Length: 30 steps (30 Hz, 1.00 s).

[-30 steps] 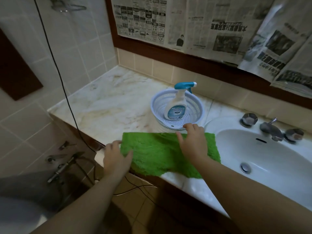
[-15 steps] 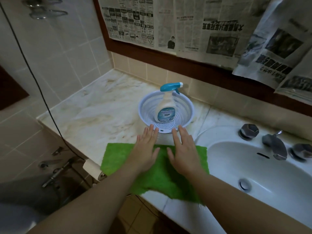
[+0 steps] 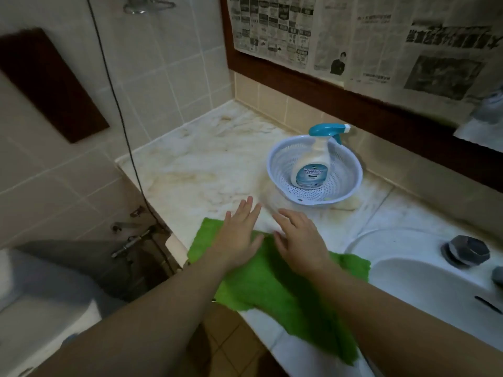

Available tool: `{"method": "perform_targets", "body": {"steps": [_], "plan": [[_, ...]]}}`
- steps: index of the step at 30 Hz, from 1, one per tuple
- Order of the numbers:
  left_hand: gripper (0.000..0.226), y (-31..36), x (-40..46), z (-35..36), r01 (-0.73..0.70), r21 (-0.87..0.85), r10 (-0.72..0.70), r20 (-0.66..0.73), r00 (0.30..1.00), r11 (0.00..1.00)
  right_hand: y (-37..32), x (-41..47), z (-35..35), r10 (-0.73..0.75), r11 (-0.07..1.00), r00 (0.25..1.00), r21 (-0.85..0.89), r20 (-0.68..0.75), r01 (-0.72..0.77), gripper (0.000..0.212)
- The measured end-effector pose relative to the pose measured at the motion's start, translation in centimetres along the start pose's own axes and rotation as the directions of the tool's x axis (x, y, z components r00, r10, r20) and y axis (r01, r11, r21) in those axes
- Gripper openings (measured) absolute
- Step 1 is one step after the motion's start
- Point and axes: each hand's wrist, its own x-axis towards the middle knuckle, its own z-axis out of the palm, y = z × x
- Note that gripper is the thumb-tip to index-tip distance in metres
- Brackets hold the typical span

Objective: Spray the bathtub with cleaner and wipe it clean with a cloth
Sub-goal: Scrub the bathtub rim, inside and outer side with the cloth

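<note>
A green cloth (image 3: 261,284) lies spread flat on the marble counter (image 3: 206,164), hanging a little over its front edge. My left hand (image 3: 239,235) and my right hand (image 3: 302,238) are side by side over the cloth's far edge, fingers straight and spread, holding nothing. Beyond them a white spray bottle of household cleaner (image 3: 315,164) with a teal trigger stands upright in a pale blue perforated basket (image 3: 351,183). The white bathtub (image 3: 40,300) shows at the lower left, with its metal tap (image 3: 130,240) on the tiled wall.
A white washbasin (image 3: 435,289) with dark faucet knobs is set in the counter at the right. Newspaper sheets (image 3: 353,36) cover the mirror above. A black cable (image 3: 119,110) hangs down the tiled wall at the left. Brown floor tiles lie below the counter edge.
Both hands moved from the cloth's edges to its middle and now lie flat, side by side. The view has swung left and closer, so the bathtub shows more.
</note>
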Motion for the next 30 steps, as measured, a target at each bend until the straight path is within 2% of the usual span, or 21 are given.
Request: {"method": "perform_targets", "body": {"steps": [4,6,7,9,11,13,14,15,17,20,22,24,26,28,30], "plan": [[0.070,-4.6,-5.4,0.4,0.247,-0.058,-0.253,-0.139,0.957,0.967,-4.0,3.0,2.7,-0.129,0.989,0.969,0.096,0.209,0.111,0.041],[0.067,-6.6,-8.1,0.9,0.398,-0.169,-0.429,-0.221,0.876,0.901,-6.3,4.8,4.1,-0.209,0.976,0.898,0.144,0.387,0.165,0.045],[0.066,-7.1,-9.2,1.0,0.462,-0.256,-0.517,-0.217,0.828,0.849,-7.3,5.6,4.9,-0.250,0.967,0.844,0.156,0.475,0.199,0.048],[0.066,-8.2,-10.7,1.9,0.540,-0.455,-0.642,-0.096,0.761,0.708,-8.9,7.0,6.6,-0.300,0.952,0.733,0.147,0.611,0.268,0.056],[0.069,-8.7,-11.3,2.4,0.559,-0.630,-0.671,0.079,0.737,0.539,-10.0,8.1,7.8,-0.278,0.946,0.647,0.088,0.710,0.311,0.061],[0.069,-9.1,-11.2,2.7,0.508,-0.790,-0.661,0.180,0.728,0.344,-10.7,8.7,8.3,-0.250,0.938,0.618,0.028,0.746,0.346,0.061],[0.063,-9.1,-11.1,2.6,0.490,-0.822,-0.655,0.204,0.728,0.288,-10.9,8.9,8.4,-0.248,0.931,0.621,0.007,0.744,0.364,0.061],[0.052,-9.2,-10.9,2.5,0.493,-0.820,-0.653,0.208,0.728,0.289,-11.0,9.1,8.4,-0.249,0.927,0.628,-0.007,0.737,0.375,0.061],[0.031,-9.1,-10.7,2.0,0.544,-0.761,-0.649,0.218,0.729,0.355,-11.0,9.5,8.4,-0.251,0.916,0.620,-0.025,0.743,0.400,0.061],[0.032,-9.7,-11.4,1.9,0.590,-0.705,-0.648,0.242,0.722,0.393,-11.2,10.6,8.3,-0.273,0.904,0.574,0.001,0.772,0.428,0.054],[0.018,-9.5,-11.9,1.5,0.563,-0.738,-0.646,0.229,0.728,0.372,-11.4,11.3,8.3,-0.289,0.908,0.562,0.035,0.775,0.419,0.044],[0.005,-9.2,-12.3,0.9,0.527,-0.745,-0.637,0.181,0.750,0.409,-11.4,11.8,8.3,-0.292,0.906,0.565,0.034,0.772,0.422,0.043],[0.006,-9.2,-12.6,0.3,0.512,-0.721,-0.638,0.128,0.760,0.466,-11.1,12.2,8.0,-0.286,0.904,0.563,0.024,0.776,0.426,0.039],[0.011,-8.9,-13.0,-0.5,0.511,-0.688,-0.647,0.077,0.758,0.516,-10.5,12.6,7.5,-0.287,0.902,0.575,0.013,0.766,0.432,0.021],[0.015,-8.4,-13.2,-1.1,0.484,-0.675,-0.644,0.017,0.765,0.557,-9.9,13.1,6.1,-0.298,0.916,0.581,0.055,0.758,0.398,0.015]]}}
